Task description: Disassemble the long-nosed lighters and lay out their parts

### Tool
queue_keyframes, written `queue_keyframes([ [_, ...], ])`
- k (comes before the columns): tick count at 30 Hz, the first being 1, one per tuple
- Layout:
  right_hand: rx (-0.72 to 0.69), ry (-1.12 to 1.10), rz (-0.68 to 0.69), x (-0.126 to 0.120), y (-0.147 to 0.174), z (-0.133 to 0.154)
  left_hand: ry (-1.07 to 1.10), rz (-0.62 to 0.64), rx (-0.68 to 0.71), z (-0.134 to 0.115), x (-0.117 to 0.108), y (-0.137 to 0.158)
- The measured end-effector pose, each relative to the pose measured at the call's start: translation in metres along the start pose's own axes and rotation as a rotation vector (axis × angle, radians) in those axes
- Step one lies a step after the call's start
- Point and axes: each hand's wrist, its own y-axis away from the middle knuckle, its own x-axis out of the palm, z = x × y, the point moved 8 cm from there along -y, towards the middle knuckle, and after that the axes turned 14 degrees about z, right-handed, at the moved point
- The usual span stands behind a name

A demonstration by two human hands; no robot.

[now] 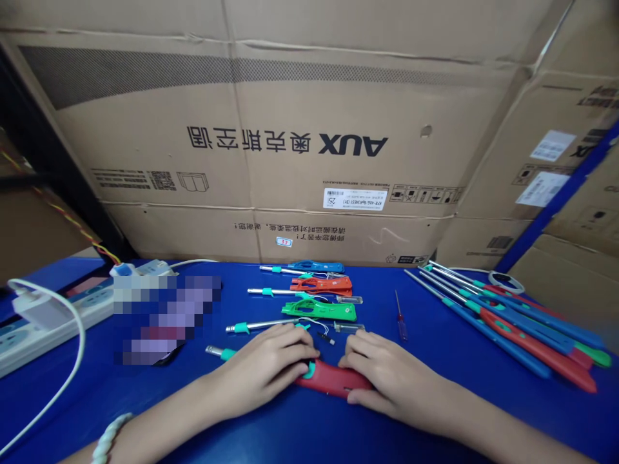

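Note:
A red long-nosed lighter (331, 379) lies crosswise before me, its metal tip and teal collar showing to the left. My left hand (268, 361) is closed around it near the teal trigger and covers much of the tube. The handle's right end is in the grip of my right hand (387, 377). Just beyond are lighter parts: a green half-shell (322, 310), an orange half-shell (324, 285) and a blue half-shell (316, 265), with metal tubes and thin wires. A clear fuel tank (349, 328) sits just past my right fingers.
A small screwdriver (401, 325) lies right of the parts. Several whole lighters (512, 328) are heaped at the right. To the left are a power strip (91, 303) with a white cable and a blurred-out flat object (169, 322). A cardboard wall (290, 232) bounds the back.

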Motion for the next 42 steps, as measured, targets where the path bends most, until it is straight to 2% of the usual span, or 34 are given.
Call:
queue_keyframes([
  [6,0.035,-0.003,-0.004,-0.002,-0.002,0.001,0.182,-0.003,-0.119,0.01,-0.002,0.0],
  [12,0.035,0.031,-0.018,-0.003,-0.004,0.002,0.336,0.165,-0.194,0.004,0.002,0.004],
  [16,-0.002,-0.005,-0.028,0.0,-0.002,0.006,0.333,0.233,-0.184,-0.003,0.005,0.005],
  [22,-0.007,-0.059,0.0,0.009,-0.004,0.007,0.288,0.219,-0.147,-0.007,0.007,0.003],
  [31,0.03,-0.132,0.005,0.006,-0.006,0.003,0.186,0.263,-0.098,-0.021,0.01,0.001],
  [42,0.064,-0.171,0.008,0.006,-0.006,0.004,0.131,0.263,-0.076,-0.025,0.013,0.003],
])
